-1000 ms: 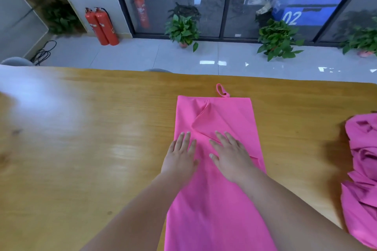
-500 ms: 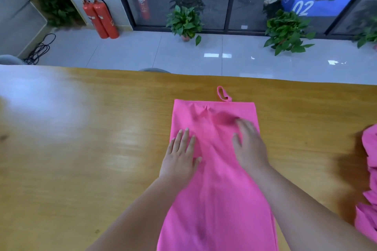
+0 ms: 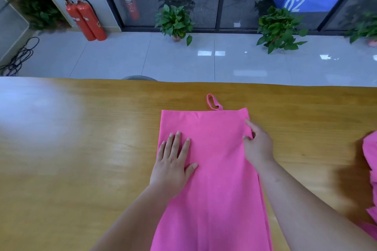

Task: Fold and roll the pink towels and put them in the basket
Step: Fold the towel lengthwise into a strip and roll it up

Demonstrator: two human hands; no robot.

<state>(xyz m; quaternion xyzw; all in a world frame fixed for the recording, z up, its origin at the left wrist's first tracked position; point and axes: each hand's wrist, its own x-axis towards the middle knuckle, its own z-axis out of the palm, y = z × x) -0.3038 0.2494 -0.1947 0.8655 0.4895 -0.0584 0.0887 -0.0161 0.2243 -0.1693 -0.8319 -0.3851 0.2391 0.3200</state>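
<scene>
A pink towel (image 3: 216,169) lies folded into a long narrow strip on the wooden table (image 3: 81,149), running from the near edge away from me, with its hanging loop (image 3: 213,103) at the far end. My left hand (image 3: 173,165) presses flat on the towel's left side, fingers straight and spread. Over at the towel's right edge, near the far corner, my right hand (image 3: 258,142) has its forefinger laid straight along the edge and its thumb on the cloth. No basket is in view.
More crumpled pink towels (image 3: 370,179) are heaped at the right edge of the table. Beyond the far table edge are a tiled floor, potted plants (image 3: 175,20), red fire extinguishers (image 3: 85,20) and glass doors.
The folded-over flap near the far end has been flattened. My right hand slid from the towel's middle out to its right edge. My left hand stayed flat on the left side.
</scene>
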